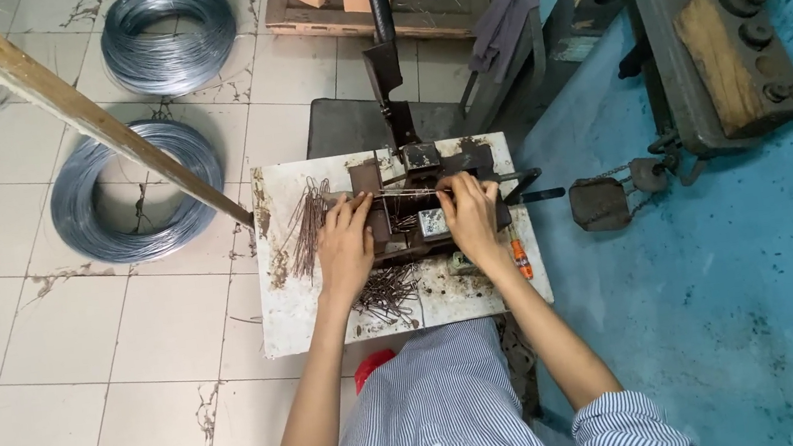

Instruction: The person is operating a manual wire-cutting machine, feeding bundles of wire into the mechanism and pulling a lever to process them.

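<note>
1. Hands first: the left hand (347, 244) and the right hand (469, 212) lie apart on a small metal press (412, 206), and their fingertips pinch the two ends of one thin straight wire (410, 192) laid across it. Both seem closed on the wire, though the grip is too small to see clearly.

2. Wire sits between the hands, at the fingertips, under the dark upright lever (384, 48) that rises beyond them.

3. Risk, as I judge it: fingertips rest close to the press parts, so a lever stroke could nip them. A loose pinch could let the wire roll out of line and bend crookedly.

4. Another risk: the heap of bent wire pieces (387, 295) just below the left wrist could snag a sleeve or scatter off the table (293, 326).

5. Counts: one wire held; one bundle of straight wires (307, 229) just left of the left hand, too many to count; one heap of bent pieces; one orange-handled tool (520, 258) beside the right wrist; two full wire coils (139, 192) on the floor far to the left, with others only partly seen.
</note>
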